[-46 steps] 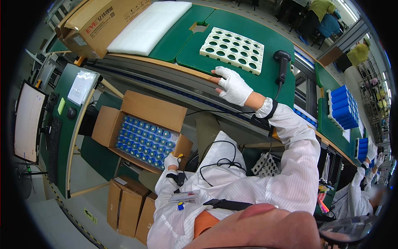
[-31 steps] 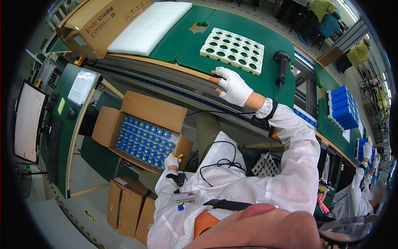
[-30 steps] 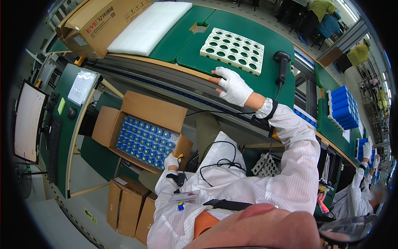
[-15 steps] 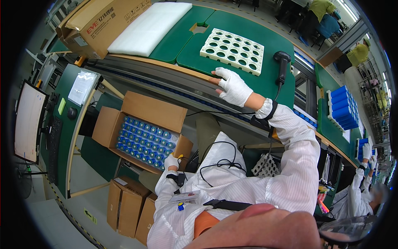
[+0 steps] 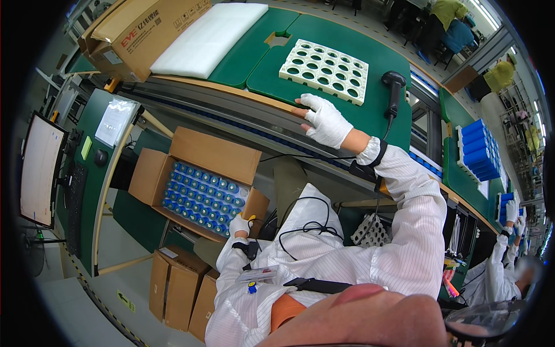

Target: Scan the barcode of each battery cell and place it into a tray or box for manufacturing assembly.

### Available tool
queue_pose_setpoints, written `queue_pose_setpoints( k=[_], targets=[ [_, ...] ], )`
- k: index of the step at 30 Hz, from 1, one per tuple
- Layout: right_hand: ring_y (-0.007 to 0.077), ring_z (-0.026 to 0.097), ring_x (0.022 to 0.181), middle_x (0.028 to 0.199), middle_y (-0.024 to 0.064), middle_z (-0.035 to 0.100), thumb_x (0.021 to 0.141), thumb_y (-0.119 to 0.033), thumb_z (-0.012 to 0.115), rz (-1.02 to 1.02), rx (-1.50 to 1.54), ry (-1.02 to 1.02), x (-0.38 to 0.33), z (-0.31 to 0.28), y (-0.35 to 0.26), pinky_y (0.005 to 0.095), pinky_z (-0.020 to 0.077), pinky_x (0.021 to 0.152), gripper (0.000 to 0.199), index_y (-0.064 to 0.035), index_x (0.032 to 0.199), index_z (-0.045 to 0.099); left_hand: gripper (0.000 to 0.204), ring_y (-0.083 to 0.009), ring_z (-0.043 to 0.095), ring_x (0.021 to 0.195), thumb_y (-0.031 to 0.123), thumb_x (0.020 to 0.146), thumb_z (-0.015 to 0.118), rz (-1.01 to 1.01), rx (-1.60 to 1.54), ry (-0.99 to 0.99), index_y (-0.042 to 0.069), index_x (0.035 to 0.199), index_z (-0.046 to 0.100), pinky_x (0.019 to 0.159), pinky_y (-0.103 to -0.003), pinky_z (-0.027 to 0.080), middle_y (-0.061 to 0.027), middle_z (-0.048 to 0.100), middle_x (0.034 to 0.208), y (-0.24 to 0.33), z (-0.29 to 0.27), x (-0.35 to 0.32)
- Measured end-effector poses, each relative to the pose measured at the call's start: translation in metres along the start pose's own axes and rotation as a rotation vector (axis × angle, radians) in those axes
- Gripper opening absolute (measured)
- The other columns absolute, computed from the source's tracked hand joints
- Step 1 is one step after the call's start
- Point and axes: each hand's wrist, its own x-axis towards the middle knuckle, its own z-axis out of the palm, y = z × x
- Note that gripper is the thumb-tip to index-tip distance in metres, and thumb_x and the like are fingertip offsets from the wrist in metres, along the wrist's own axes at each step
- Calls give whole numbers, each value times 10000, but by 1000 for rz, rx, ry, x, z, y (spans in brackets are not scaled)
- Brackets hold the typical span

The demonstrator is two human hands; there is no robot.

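Observation:
My right hand (image 5: 328,122), in a white glove with bare fingertips, rests at the front edge of the green worktable (image 5: 260,66), fingers apart and holding nothing. Beyond it lies a white plastic tray (image 5: 325,69) with rows of round holes. A black handheld scanner (image 5: 393,92) lies right of the tray, its cable running toward me. My left hand (image 5: 239,225), also gloved, is curled beside the near right corner of an open cardboard box (image 5: 215,151). Something small and yellow shows at its fingers; what it is I cannot make out. Blue cylindrical cells (image 5: 202,196) stand upright in rows inside that box.
A white foam slab (image 5: 209,40) and a large carton (image 5: 144,34) are at the back left. A monitor (image 5: 41,168) and keyboard (image 5: 74,199) stand far left. Closed cartons (image 5: 176,289) sit on the floor. Blue cells (image 5: 478,149) fill a tray at right, near a co-worker (image 5: 491,272).

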Motion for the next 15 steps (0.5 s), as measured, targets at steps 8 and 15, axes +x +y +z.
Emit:
queue_pose_setpoints(
  k=[8,15],
  targets=[
    [369,543,1177,1287,165,557,740,-29,740,28,18,-46,-1,-1,0,429,464,1001,498,-81,1228,651,572,-366,683,994,319,688,827,-12,-22,-8,182,1222,673,853,-436,548,-172,717,1064,1,0,1],
    [367,519,1224,1311,160,550,751,-30,735,44,-4,-60,-2,0,0,434,442,1029,494,-90,1234,650,574,-368,684,990,318,683,825,-4,-20,0,200,1224,675,844,-445,550,-175,718,1060,0,-1,0]
  ],
)
